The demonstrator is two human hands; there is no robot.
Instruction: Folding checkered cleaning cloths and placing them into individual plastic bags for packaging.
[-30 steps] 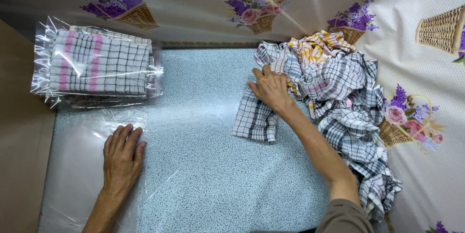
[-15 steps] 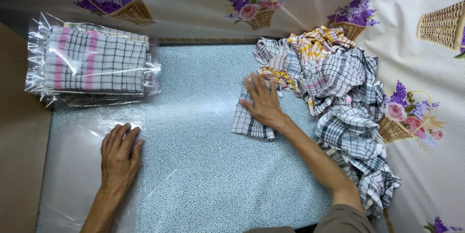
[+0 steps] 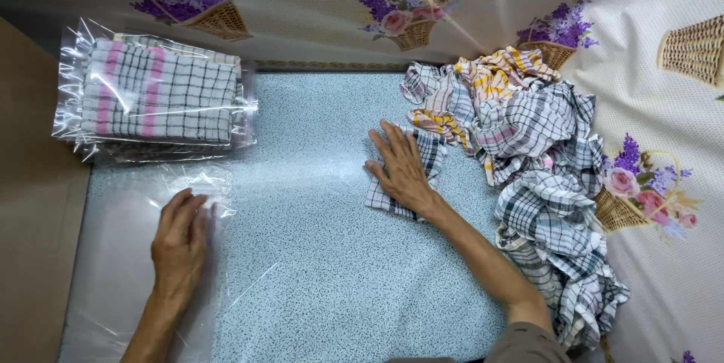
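My right hand (image 3: 402, 169) lies flat, fingers spread, on a small folded blue-and-white checked cloth (image 3: 428, 153) at the middle of the speckled blue mat (image 3: 324, 257). The cloth sits at the left edge of a heap of crumpled checked cloths (image 3: 539, 174). My left hand (image 3: 179, 242) rests palm down on a flat clear plastic bag (image 3: 128, 272) at the mat's left side, holding nothing up.
A stack of clear bags with folded pink-and-black checked cloths inside (image 3: 154, 91) lies at the back left. A cream tablecloth with flower baskets (image 3: 664, 91) surrounds the mat. A brown surface (image 3: 30, 220) runs along the left edge.
My right hand has slid the folded checked cloth leftward, away from the heap, and now presses it flat. My left hand has barely shifted on the clear bag.
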